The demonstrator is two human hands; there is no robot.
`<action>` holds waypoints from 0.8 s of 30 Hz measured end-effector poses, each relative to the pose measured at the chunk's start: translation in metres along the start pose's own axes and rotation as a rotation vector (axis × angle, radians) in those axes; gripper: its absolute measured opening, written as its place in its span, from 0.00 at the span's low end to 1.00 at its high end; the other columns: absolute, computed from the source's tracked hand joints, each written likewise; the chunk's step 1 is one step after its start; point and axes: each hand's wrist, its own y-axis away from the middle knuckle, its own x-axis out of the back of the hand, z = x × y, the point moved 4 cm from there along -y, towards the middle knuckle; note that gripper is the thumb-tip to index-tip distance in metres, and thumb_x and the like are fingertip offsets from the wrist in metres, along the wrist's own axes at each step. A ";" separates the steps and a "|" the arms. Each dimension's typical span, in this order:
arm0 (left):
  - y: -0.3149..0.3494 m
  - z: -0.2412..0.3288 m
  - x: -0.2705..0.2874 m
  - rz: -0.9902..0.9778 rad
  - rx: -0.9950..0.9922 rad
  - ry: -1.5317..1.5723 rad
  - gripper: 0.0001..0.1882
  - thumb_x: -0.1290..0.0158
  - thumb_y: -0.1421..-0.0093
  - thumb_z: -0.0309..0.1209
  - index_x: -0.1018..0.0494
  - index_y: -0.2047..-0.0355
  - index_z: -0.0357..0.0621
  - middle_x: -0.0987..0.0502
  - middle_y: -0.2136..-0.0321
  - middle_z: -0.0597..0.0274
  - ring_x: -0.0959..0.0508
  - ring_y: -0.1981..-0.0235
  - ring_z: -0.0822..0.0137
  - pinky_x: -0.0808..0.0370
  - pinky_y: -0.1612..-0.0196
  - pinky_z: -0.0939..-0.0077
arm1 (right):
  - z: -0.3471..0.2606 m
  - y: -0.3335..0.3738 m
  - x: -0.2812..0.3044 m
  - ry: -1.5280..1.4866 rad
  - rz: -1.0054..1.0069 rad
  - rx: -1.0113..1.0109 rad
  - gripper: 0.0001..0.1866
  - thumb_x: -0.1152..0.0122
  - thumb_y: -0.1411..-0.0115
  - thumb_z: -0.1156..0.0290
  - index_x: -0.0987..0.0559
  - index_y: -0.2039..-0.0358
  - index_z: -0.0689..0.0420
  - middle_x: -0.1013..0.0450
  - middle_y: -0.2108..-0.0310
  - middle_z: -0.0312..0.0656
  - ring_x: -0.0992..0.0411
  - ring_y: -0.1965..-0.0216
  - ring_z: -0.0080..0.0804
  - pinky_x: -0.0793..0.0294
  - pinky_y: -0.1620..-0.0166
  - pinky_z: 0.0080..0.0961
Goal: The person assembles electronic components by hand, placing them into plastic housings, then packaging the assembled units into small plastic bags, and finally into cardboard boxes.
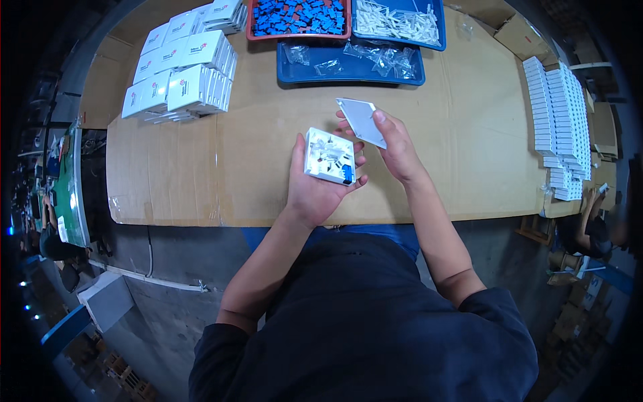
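**Two-handed hold before the nearer blue tray (351, 82)**

On your side of the tray, your left hand (313, 195), palm up, grasps an open white box (327, 177) with a blue piece (347, 173) in one corner. Closer to the tray, your right hand (402, 151) pinches a thin white panel (362, 121) between thumb and fingers. White packages (185, 87) are stacked left of the tray.

We count three trays (349, 80), one red, two blue; the wearer's two hands (313, 194); one open box (327, 177); one panel (362, 122). The blue pieces (298, 19) are too many to number.
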 end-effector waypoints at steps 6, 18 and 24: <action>-0.001 -0.003 -0.008 0.095 0.001 -0.062 0.36 0.73 0.24 0.59 0.38 0.29 0.50 0.32 0.33 0.49 0.29 0.35 0.47 0.31 0.36 0.43 | 0.006 0.003 -0.007 0.144 -0.046 -0.021 0.29 0.51 0.24 0.49 0.25 0.34 0.57 0.22 0.48 0.44 0.23 0.49 0.30 0.19 0.57 0.25; -0.005 -0.009 -0.009 0.185 -0.065 -0.089 0.33 0.74 0.23 0.55 0.38 0.30 0.50 0.31 0.35 0.52 0.30 0.35 0.47 0.33 0.33 0.39 | 0.017 0.011 -0.011 0.200 -0.137 -0.126 0.26 0.48 0.24 0.52 0.22 0.36 0.56 0.24 0.45 0.41 0.25 0.48 0.27 0.21 0.53 0.23; -0.009 -0.009 0.000 0.177 -0.081 -0.074 0.32 0.75 0.24 0.53 0.37 0.31 0.49 0.30 0.35 0.53 0.30 0.34 0.51 0.35 0.32 0.39 | 0.030 0.012 -0.012 0.214 -0.171 -0.084 0.23 0.44 0.25 0.58 0.22 0.37 0.57 0.24 0.45 0.42 0.26 0.46 0.28 0.26 0.45 0.26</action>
